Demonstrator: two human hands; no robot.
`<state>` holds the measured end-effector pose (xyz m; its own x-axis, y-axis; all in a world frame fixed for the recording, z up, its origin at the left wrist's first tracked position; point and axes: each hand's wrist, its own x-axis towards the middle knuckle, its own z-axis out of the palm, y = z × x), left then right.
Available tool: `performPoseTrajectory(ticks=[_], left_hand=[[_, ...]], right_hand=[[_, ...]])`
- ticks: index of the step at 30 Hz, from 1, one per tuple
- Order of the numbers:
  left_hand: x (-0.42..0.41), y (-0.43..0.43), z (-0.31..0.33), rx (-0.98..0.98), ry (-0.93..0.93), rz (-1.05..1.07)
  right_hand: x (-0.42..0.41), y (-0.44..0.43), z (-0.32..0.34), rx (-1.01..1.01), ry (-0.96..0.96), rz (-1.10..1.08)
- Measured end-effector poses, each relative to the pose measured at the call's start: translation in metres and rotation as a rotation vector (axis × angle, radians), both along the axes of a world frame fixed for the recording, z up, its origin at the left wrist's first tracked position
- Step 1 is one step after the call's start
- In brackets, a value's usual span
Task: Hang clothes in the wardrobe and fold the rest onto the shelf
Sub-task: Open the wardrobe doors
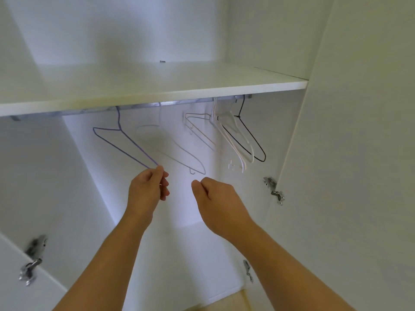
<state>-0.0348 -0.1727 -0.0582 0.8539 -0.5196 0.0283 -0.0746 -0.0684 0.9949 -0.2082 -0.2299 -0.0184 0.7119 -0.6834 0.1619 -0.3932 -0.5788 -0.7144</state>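
Observation:
I look into a white wardrobe. Under the shelf (157,86) runs a metal rail (143,106) with several empty hangers on it. My left hand (147,190) pinches the near tip of a purple wire hanger (112,142), whose hook sits on the rail. Beside it hangs a white hanger (177,151). My right hand (215,198) hovers just below that hanger's near end, its fingers loosely curled and holding nothing. Further right hang more white hangers (233,140) and a black wire hanger (251,140). No clothes are in view.
An open wardrobe door (359,153) stands on the right with metal hinges (272,189). A second door's edge with hinges (31,263) is at the lower left. A small metal piece (162,61) lies at the back of the shelf.

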Motion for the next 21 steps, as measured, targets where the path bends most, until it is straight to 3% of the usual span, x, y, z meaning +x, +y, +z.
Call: performPoseTrajectory(ticks=[9, 15, 21], left_hand=[[0.181, -0.057, 0.004, -0.004, 0.205, 0.105], [0.22, -0.074, 0.008, -0.055, 0.322, 0.009], [0.232, -0.073, 0.004, -0.124, 0.262, 0.016]], right_hand=[[0.181, -0.034, -0.023, 0.029, 0.137, -0.03], [0.239, -0.046, -0.035, -0.047, 0.325, 0.012], [0.257, -0.054, -0.056, -0.036, 0.291, -0.065]])
